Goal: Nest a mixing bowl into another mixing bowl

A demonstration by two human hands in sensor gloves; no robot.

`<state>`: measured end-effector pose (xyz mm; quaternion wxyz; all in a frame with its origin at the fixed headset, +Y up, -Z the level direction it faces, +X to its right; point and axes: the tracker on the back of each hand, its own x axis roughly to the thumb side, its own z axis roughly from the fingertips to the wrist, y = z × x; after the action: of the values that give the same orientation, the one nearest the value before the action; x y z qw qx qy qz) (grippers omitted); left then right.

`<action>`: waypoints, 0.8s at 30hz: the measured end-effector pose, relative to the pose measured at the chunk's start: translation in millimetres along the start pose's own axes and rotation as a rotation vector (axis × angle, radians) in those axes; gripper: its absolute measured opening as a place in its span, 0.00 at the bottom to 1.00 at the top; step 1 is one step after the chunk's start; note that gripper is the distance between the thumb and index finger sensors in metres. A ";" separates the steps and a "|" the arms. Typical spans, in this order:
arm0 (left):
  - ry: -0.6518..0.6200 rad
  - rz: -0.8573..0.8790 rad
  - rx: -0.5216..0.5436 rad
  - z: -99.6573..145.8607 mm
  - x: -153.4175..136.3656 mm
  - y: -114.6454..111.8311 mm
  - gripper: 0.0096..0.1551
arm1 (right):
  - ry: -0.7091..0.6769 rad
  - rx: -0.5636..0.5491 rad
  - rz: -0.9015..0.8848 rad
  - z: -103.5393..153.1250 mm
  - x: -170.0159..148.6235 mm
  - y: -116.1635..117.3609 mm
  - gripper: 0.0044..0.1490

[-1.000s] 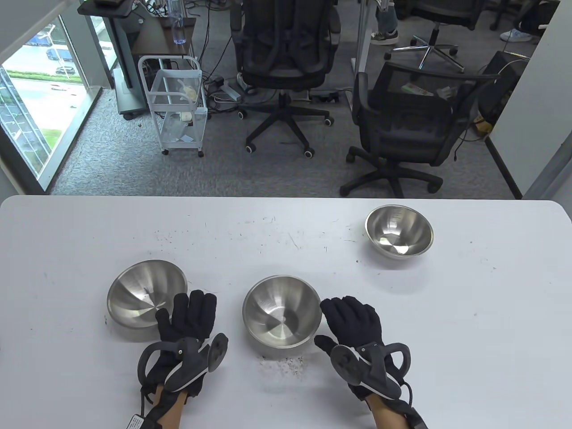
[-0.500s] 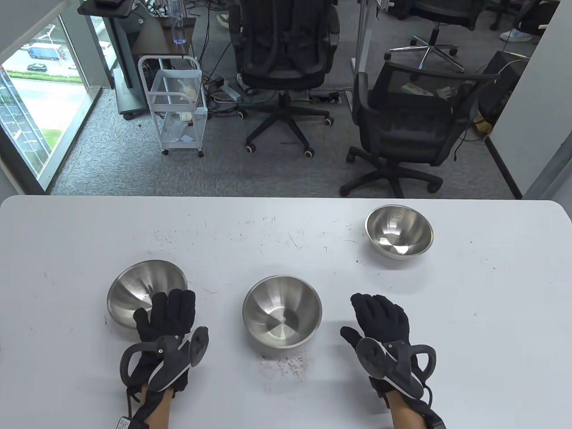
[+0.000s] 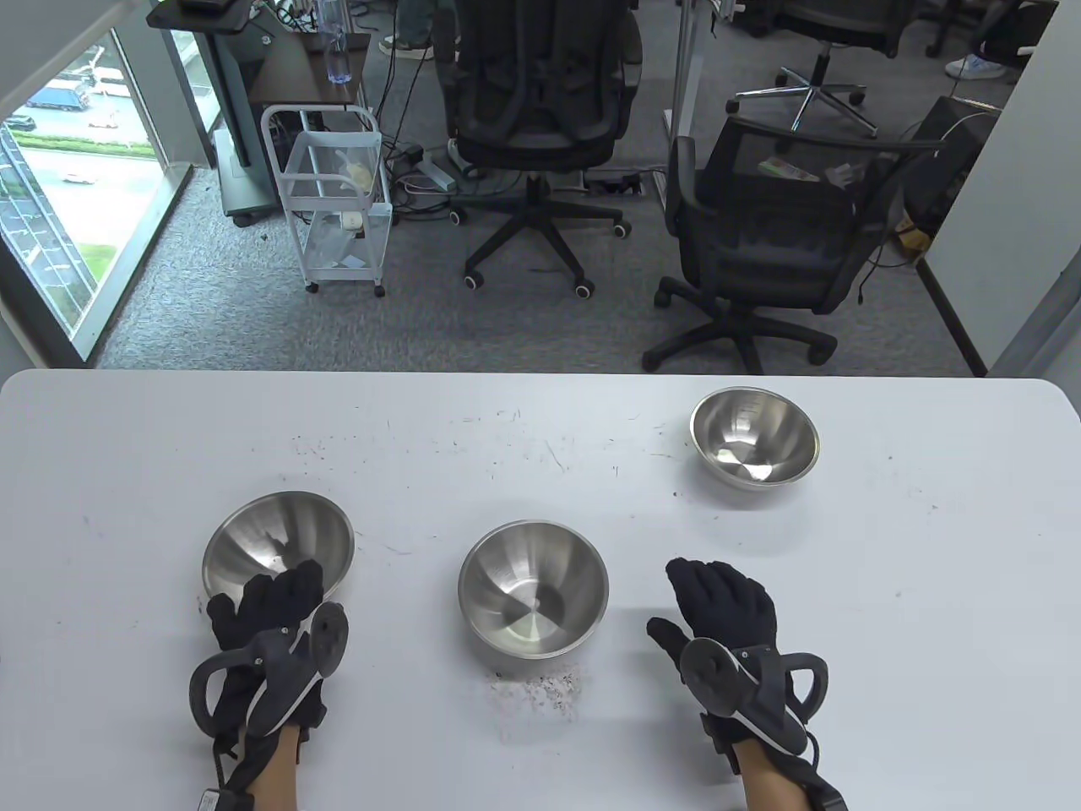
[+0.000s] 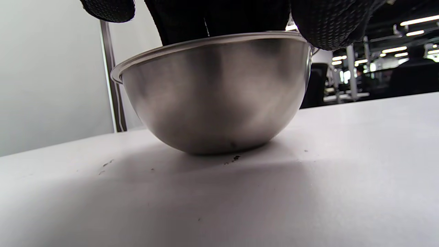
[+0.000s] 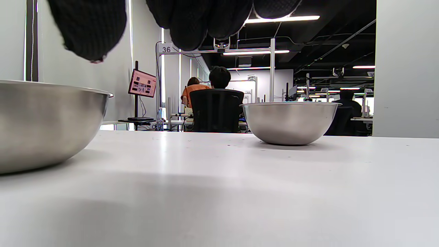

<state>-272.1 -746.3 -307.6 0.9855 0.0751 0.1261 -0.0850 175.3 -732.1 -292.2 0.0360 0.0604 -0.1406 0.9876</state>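
Fingers [image 3: 287, 583] of the left hand [image 3: 266, 612] now curl over the near rim of the left mixing bowl [image 3: 274, 541]; half a second ago they lay flatter and further right, and the hand has since slid left and back. From the left wrist view the fingertips [image 4: 329, 24] hang over the rim of that bowl [image 4: 212, 92], but I cannot tell whether they grip it. The bowl sits upright on the worktop [image 3: 540, 456], where it was before. The right hand [image 3: 726, 604] has barely shifted; its fingers stay open and spread, hovering just above the worktop, apart from the middle mixing bowl [image 3: 534, 587] to its left. A third mixing bowl [image 3: 754, 437] stands well apart at the far right. Dark specks [image 3: 540, 688] lie scattered just in front of the middle bowl. Office chairs [image 3: 760, 236] stand beyond the far edge.
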 end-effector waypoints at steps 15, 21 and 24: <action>0.012 -0.005 0.032 -2.3 2.2 -2.5 0.19 | -0.009 0.006 0.003 0.2 1.2 0.3 0.47; 0.020 0.048 0.048 -3.6 -1.2 -3.0 0.20 | -0.003 0.002 0.001 0.2 0.4 0.6 0.47; 0.024 0.075 0.068 -3.3 -0.8 -1.6 0.20 | -0.003 0.002 0.000 0.2 0.3 0.8 0.47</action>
<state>-274.0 -747.2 -310.8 0.9833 0.1143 0.1322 -0.0516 174.9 -732.8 -292.2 0.0357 0.0620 -0.1396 0.9876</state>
